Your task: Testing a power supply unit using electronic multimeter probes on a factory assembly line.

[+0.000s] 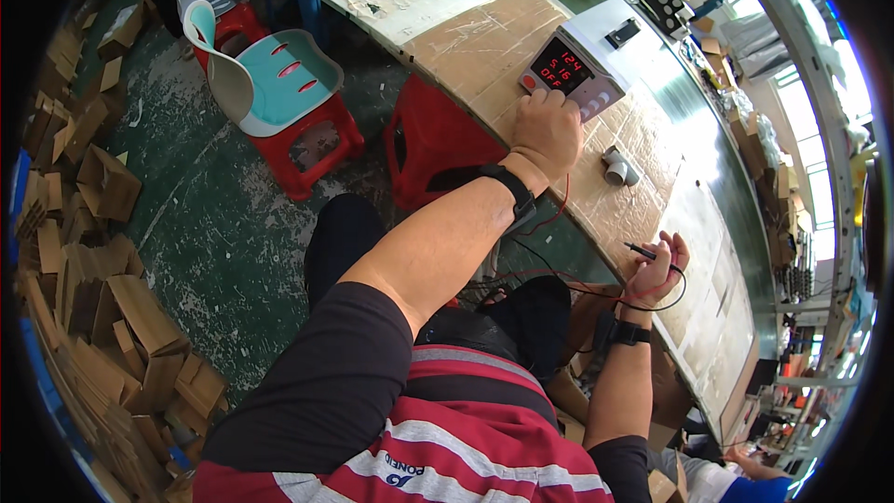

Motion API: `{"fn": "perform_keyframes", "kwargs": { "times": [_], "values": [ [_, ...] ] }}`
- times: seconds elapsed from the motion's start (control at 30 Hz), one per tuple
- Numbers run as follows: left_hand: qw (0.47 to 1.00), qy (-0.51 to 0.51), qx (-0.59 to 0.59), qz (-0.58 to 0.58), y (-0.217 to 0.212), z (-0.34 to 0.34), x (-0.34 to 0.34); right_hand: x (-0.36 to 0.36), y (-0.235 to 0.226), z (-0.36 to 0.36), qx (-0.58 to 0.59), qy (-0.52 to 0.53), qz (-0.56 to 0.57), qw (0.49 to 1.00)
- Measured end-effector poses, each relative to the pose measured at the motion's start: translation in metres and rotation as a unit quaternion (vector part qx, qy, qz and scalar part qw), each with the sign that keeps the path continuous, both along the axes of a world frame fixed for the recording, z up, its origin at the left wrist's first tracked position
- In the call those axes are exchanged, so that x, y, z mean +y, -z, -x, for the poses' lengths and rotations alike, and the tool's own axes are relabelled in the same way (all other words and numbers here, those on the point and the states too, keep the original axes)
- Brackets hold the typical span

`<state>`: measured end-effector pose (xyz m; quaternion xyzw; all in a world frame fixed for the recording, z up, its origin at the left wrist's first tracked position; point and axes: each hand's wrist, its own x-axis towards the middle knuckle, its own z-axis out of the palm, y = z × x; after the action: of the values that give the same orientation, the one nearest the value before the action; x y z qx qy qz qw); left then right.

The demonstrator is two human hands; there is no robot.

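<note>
A white box-shaped bench power supply [596, 47] with a glowing red digital display stands on the workbench. My left hand [548, 135] is at its front panel, fingers curled against the lower part beside the round knobs. What those fingers grip, if anything, is hidden behind the knuckles. From near this hand a thin red wire [564, 200] hangs over the bench edge. Lower right, my right hand [657, 270] holds a slim black test probe [643, 251], its tip pointing left above the bench edge. A black cable [683, 289] loops from it round the wrist.
A short grey tubular piece [617, 168] lies on the cardboard-covered workbench [643, 135]. Red stools [433, 144] and a turquoise-and-white seat [284, 79] stand to the left. Folded cardboard boxes [140, 335] pile up at far left. Other people are partly visible at upper left and lower right.
</note>
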<state>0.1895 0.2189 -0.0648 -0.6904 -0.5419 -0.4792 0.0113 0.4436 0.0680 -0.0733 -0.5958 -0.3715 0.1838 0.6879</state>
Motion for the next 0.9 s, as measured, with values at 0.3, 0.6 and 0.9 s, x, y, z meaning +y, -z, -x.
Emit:
{"fn": "perform_keyframes", "kwargs": {
  "times": [0.3,0.6,0.9],
  "values": [
    [1.000,0.002,0.022,-0.012,-0.0001,0.0009,0.0014,0.0011,0.0010,-0.0012,0.001,-0.004,-0.002,1.000],
    [0.999,0.012,0.034,-0.010,-0.0003,0.0048,-0.0001,0.0006,-0.0003,-0.0005,0.000,-0.007,0.002,1.000],
    [1.000,0.009,0.026,-0.015,0.0005,0.0031,0.0021,-0.0001,0.0010,-0.0011,0.002,-0.011,0.004,1.000]
  ]
}}
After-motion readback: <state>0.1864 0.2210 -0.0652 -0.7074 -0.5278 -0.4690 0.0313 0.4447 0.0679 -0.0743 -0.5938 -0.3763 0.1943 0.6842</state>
